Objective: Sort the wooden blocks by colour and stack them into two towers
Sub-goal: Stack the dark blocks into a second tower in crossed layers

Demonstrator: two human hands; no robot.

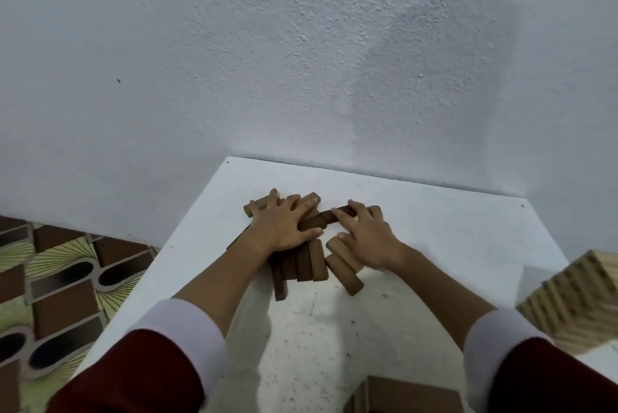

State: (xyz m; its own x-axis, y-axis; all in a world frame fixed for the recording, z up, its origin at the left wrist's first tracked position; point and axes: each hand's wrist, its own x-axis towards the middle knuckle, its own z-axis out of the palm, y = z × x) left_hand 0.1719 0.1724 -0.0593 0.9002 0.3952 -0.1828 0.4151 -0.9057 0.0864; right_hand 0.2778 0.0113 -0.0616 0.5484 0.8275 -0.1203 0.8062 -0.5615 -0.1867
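A loose heap of wooden blocks lies on the white table (434,245) near the wall. Dark brown blocks (302,262) lie side by side under my left wrist. Two lighter tan blocks (344,274) lie to their right, and more tan blocks (259,206) stick out at the heap's far left. My left hand (284,223) rests flat on the heap with its fingers spread. My right hand (366,233) has its fingertips curled on a dark brown block (339,213) at the top of the heap; its palm hides part of the tan blocks.
A cardboard box (411,396) sits at the table's near edge. A pale slatted wooden thing (575,299) stands at the right edge. The wall runs close behind the heap. A patterned tiled floor (57,279) lies to the left of the table.
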